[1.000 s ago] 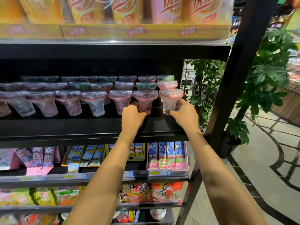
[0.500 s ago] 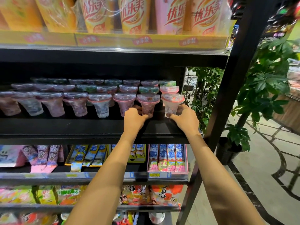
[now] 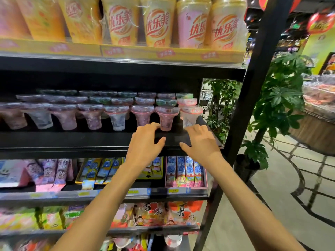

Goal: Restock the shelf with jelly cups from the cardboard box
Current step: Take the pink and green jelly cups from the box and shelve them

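Shelf nearly full of jelly cups

Cups (image 3: 165, 115) stand in rows across the shelf (image 3: 72, 140), right to its end. The left hand (image 3: 145, 142) and right hand (image 3: 201, 142) are both open and empty, just in front of the cups. The box is out of sight, so I cannot tell what is left.

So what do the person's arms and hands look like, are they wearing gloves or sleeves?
No gloves and no sleeves in view. The left hand and the right hand are bare, and both forearms are uncovered to the frame's bottom edge. No watch, ring or bracelet shows.
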